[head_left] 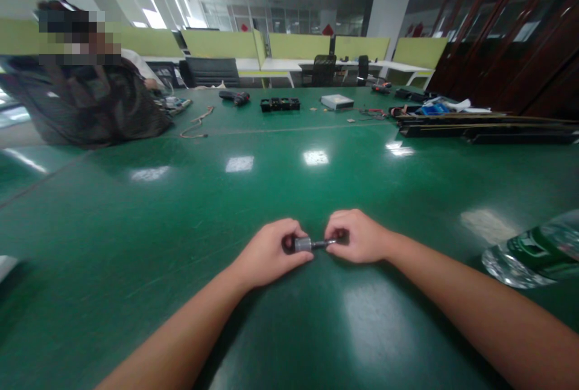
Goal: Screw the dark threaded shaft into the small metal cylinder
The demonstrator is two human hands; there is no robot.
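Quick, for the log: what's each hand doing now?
Left hand: closed around a small grey cylinder.
Right hand: closed, pinching the thin shaft beside it.

Grey cylinder (303, 245), green table (271, 191), yellow-green partitions (298, 45)

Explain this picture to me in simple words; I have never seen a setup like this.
There is no machine here: you are seeing a person's bare left hand and right hand. The single picture comes from a camera worn on that person's head, looking forward and down, so the forearms reach in from the bottom.

Between them they hold one small tool: the left hand grips its thick grey part, the right pinches its thin dark shaft. Its exact kind is too small to tell.

The surface is a shiny green table; the bright patches are reflections. A clear bottle with a green label is at the right. Farther back lie a cord and a white box.
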